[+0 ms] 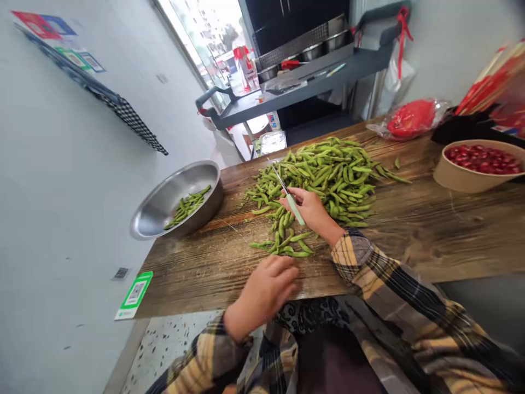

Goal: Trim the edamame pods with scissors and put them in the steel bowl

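My right hand (309,210) is closed around the pale green handle of a slim knife (293,208), its metal blade pointing away over the pods. Beneath and beyond it spreads a large heap of green soybean pods (328,172). A few loose pods (287,246) lie on the near side of the heap. Just in front of those, close to the table's front edge, my left hand (264,287) has its fingers curled and slightly blurred; whatever they may hold is hidden. To the left, a wide metal basin (174,189) stands tilted in view with a small pile of pods inside.
On the wooden table (200,273), a paper bowl of red berries (476,175) stands at right, near a red item in clear plastic (412,117) and wrapped sticks (490,76). A green-edged QR card (134,294) sits at the left corner. Behind is a grey cart (295,93).
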`<act>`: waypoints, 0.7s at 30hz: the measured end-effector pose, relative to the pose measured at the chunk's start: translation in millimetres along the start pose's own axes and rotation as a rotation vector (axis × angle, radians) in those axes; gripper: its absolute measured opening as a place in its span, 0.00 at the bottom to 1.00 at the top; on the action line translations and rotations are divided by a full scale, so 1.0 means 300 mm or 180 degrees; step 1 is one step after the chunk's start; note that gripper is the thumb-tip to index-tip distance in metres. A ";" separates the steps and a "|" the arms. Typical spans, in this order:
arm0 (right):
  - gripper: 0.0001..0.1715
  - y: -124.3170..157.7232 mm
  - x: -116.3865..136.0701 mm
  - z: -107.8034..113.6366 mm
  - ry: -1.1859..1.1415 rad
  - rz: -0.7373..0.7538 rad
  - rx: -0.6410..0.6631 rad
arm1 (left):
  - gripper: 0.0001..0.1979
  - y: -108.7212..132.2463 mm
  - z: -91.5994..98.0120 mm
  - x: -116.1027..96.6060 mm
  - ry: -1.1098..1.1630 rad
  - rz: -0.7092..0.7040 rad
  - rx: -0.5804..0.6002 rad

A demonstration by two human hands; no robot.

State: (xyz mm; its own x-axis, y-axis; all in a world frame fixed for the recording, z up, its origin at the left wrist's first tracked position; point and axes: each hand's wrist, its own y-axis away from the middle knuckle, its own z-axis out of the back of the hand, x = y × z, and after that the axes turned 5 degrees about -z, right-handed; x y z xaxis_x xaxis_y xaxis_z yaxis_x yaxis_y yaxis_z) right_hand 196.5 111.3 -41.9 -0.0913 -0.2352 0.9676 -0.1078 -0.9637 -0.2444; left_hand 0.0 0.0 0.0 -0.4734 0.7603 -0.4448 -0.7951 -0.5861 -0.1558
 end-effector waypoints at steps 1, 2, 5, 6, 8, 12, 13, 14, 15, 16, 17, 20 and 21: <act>0.25 0.003 0.002 0.001 -0.0008 -0.0031 0.0045 | 0.17 -0.006 -0.029 0.010 -0.0217 -0.0203 0.0347; 0.26 0.006 0.003 0.001 -0.0014 -0.0062 0.0070 | 0.22 -0.016 -0.055 0.023 -0.0421 -0.0353 0.0634; 0.28 0.010 -0.001 -0.002 -0.0060 -0.0155 0.0118 | 0.30 -0.079 -0.094 0.090 -0.0723 -0.0435 0.0878; 0.28 0.010 -0.003 -0.003 -0.0082 -0.0175 0.0131 | 0.29 -0.110 -0.089 0.121 -0.0747 -0.0423 0.0799; 0.28 0.009 -0.006 -0.004 -0.0138 -0.0196 0.0139 | 0.26 -0.181 -0.058 0.195 -0.0726 -0.0418 0.0441; 0.30 0.008 0.003 0.002 -0.0294 -0.0321 0.0067 | 0.16 -0.293 0.058 0.345 -0.0324 -0.0155 -0.0926; 0.31 0.008 0.006 0.004 -0.0333 -0.0370 0.0028 | 0.14 -0.304 0.086 0.376 -0.0187 0.0043 -0.1270; 0.32 0.008 0.010 0.005 -0.0360 -0.0410 -0.0018 | 0.13 -0.308 0.109 0.402 -0.0090 0.0259 -0.1536; 0.32 0.008 0.012 0.006 -0.0374 -0.0436 -0.0065 | 0.12 -0.308 0.126 0.424 -0.0012 0.0461 -0.1720; 0.32 0.009 0.013 0.007 -0.0376 -0.0446 -0.0105 | 0.11 -0.306 0.136 0.441 0.0041 0.0621 -0.1822; 0.32 0.009 0.013 0.006 -0.0365 -0.0447 -0.0128 | 0.10 -0.303 0.138 0.453 0.0076 0.0732 -0.1858; 0.31 0.011 0.008 0.004 -0.0293 -0.0448 -0.0111 | 0.09 -0.312 0.101 0.461 0.0030 0.0776 -0.1665; 0.32 0.011 0.006 0.003 -0.0269 -0.0456 -0.0089 | 0.08 -0.319 0.080 0.455 -0.0081 0.0732 -0.1519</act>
State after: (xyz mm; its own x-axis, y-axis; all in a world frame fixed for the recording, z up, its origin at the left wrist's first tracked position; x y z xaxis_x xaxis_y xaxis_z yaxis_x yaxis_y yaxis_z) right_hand 196.9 107.5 -41.0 0.0106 -0.1066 0.9942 -0.1412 -0.9845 -0.1041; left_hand 2.4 166.6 -24.7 -0.6290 0.6002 -0.4941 -0.4115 -0.7962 -0.4435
